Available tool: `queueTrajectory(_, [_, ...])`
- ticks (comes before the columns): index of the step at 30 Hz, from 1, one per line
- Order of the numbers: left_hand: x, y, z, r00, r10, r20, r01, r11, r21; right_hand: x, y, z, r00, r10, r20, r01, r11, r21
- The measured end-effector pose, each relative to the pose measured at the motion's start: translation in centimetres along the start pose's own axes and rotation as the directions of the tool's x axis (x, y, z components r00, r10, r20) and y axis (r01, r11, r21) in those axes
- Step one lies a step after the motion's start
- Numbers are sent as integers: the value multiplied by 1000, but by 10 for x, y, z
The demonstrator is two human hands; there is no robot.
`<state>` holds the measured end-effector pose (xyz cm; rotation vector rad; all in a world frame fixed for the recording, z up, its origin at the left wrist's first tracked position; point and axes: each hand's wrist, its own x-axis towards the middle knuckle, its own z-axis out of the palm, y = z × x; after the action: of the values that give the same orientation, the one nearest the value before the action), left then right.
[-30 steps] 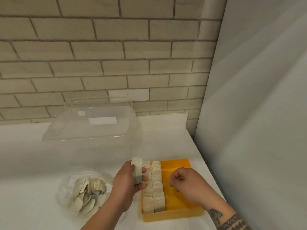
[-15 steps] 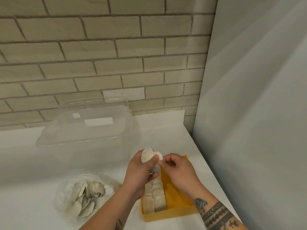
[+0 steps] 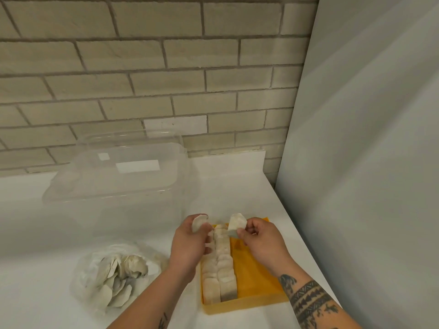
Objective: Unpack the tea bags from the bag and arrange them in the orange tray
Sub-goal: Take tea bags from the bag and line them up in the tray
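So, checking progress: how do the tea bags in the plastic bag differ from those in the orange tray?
The bagged tea bags lie jumbled; the trayed tea bags stand in two neat rows. Bagged ones sit inside the plastic bag, trayed ones uncovered in the orange tray. Both look pale beige.

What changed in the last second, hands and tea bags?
The right hand, empty before, came to the left hand, pinched tea bags off its stack and drew right. The left hand holds the remaining tea bags. The rows in the orange tray, plastic bag and clear container unchanged.
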<state>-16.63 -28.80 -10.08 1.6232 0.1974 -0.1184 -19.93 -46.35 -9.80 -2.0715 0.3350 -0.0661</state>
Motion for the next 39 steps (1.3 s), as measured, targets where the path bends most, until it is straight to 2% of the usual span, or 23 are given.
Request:
queueTrajectory(4, [19, -16, -16, 993, 73, -98, -48, 971, 235, 11, 15, 6, 998, 59, -20, -60, 997, -51])
queueTrajectory(6, [24, -22, -19, 994, 76, -77, -45, 938, 343, 16, 22, 11, 996, 84, -18, -85, 993, -83])
queueTrajectory(9, [27, -32, -18, 999, 24, -40, -5, 913, 408, 26, 34, 19, 993, 121, -9, -122, 987, -107])
queueTrajectory(13, [28, -42, -18, 999, -28, -37, 41, 911, 411, 36, 40, 29, 987, 158, -1, -157, 983, -99])
queueTrajectory(25, [29, -43, -19, 999, -26, -38, 40, 904, 426, 48, 49, 42, 980, 193, -43, -197, 972, -126])
queueTrajectory(33, [27, -38, -19, 1000, -13, -28, 24, 900, 436, 47, 44, 42, 971, 165, -173, -188, 974, -129])
queueTrajectory(39, [23, -31, -18, 997, 15, -70, 13, 922, 388, 35, 34, 31, 979, 153, -131, -174, 971, -166])
